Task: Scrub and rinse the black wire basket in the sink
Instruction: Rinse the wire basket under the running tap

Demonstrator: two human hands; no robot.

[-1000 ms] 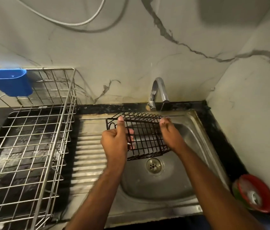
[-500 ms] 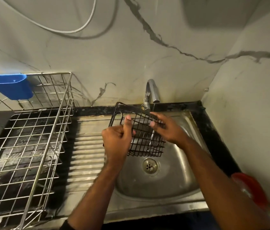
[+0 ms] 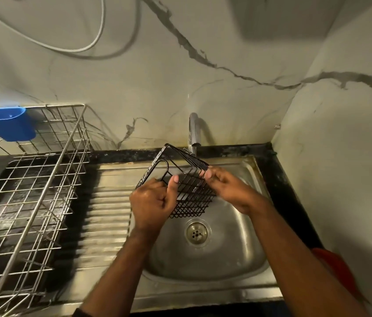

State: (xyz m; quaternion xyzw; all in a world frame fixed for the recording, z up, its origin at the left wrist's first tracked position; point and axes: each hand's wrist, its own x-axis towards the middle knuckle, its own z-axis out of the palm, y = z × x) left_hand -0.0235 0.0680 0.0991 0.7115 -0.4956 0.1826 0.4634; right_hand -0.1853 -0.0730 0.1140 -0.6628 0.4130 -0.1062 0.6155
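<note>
Steel rack (image 3: 32, 186): a silver wire dish rack stands on the dark counter at far left, beside the sink's ridged drainboard (image 3: 109, 202).
Blue cup (image 3: 7, 125): a blue plastic holder hangs on the rack's back rim.
Left hand (image 3: 152, 204): curled closed around the left edge of the black wire basket (image 3: 192, 193), thumb pointing up along the wires.
Basket: held in the air over the steel sink (image 3: 233, 255), tilted, with its upper corner just beside the spout of the tap (image 3: 194, 131). The drain (image 3: 197, 232) lies below it.
Right hand (image 3: 228, 191): fingertips pinched on the basket's upper right rim, the other fingers loosely bent.
Water: whether the tap is running cannot be told.
Red object (image 3: 338, 268): partly hidden behind the right forearm, at the counter's right edge.
Wall: pale marble with dark veins.
</note>
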